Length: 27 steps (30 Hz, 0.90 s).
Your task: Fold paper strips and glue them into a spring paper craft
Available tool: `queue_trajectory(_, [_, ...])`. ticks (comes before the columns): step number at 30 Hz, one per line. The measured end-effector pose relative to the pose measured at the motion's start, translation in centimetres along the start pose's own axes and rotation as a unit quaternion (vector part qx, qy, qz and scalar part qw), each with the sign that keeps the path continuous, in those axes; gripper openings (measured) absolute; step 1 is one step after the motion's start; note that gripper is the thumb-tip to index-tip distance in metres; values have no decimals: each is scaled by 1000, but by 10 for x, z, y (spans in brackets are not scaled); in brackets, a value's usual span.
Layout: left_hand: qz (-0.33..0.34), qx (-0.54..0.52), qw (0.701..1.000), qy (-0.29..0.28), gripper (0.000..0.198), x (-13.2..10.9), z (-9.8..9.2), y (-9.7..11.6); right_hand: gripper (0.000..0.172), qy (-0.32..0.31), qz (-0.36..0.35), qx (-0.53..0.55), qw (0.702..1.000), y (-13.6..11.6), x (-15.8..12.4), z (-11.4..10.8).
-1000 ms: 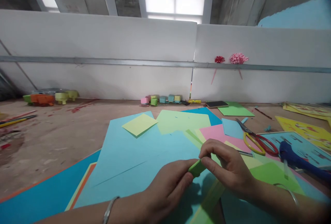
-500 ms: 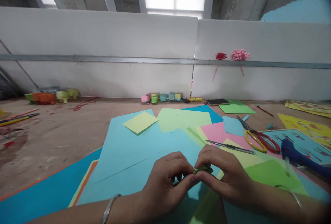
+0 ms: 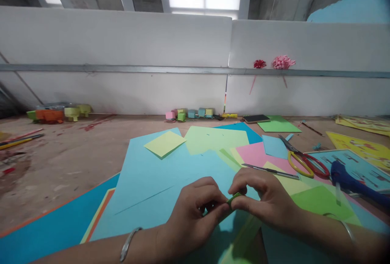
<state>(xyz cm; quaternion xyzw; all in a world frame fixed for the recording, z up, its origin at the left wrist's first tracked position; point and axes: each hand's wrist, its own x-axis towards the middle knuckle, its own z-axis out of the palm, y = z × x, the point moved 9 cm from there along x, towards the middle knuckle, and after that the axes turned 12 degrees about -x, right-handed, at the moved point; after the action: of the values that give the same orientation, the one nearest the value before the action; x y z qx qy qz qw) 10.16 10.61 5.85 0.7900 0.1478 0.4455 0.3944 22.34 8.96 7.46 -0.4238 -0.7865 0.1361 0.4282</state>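
A small folded piece of green paper [image 3: 234,198] is pinched between both hands, low and just right of the middle of the view. My left hand [image 3: 199,211] grips its left end between thumb and fingertips. At the other end, my right hand [image 3: 263,195] holds it with thumb below and index finger above. Part of the piece is hidden by the fingers. Beneath the hands lie large light blue paper [image 3: 152,178] and green strips [image 3: 240,243]. A yellow-green square [image 3: 165,144] rests farther back on the blue paper.
Right of the hands lie a grey cutter [image 3: 271,170], scissors [image 3: 300,158] with red and yellow handles, and a blue glue gun [image 3: 347,178]. A phone [image 3: 256,119] and small paper blocks [image 3: 191,113] stand along the wall. Orange blocks [image 3: 49,115] sit at the far left.
The green piece has turned between the fingertips and less of it shows at the right hand. The right fingers have shifted slightly left and up.
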Motion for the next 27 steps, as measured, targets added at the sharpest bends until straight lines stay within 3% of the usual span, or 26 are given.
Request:
queue_trajectory(7, [-17,-1,1000,-10,16,2,4,-3,20,10,5,-6,1000,0,-1,-4])
queue_trajectory(11, [-36,29,999,15,13,3,-3,-9,13,61,-25,2,998,3,1,-13])
queue_trajectory(14, [-13,62,998,26,15,6,-9,-12,6,66,-85,-73,992,0,2,-13])
queue_trajectory(16, [15,107,994,21,14,7,-9,-12,7,68,-130,-176,973,-5,1,-9])
queue_trajectory(19, [73,200,977,-1,12,7,-5,-6,13,77,-210,-315,922,-20,-6,0])
queue_trajectory(22, [112,242,964,-3,14,5,-3,0,13,69,-230,-389,889,-24,-9,7])
queue_trajectory(25, [104,219,970,28,3,6,-11,-1,23,54,-197,-369,907,-18,-6,6])
queue_trajectory(27, [58,143,983,103,37,9,-29,-9,21,51,-134,-298,944,-5,-2,-1])
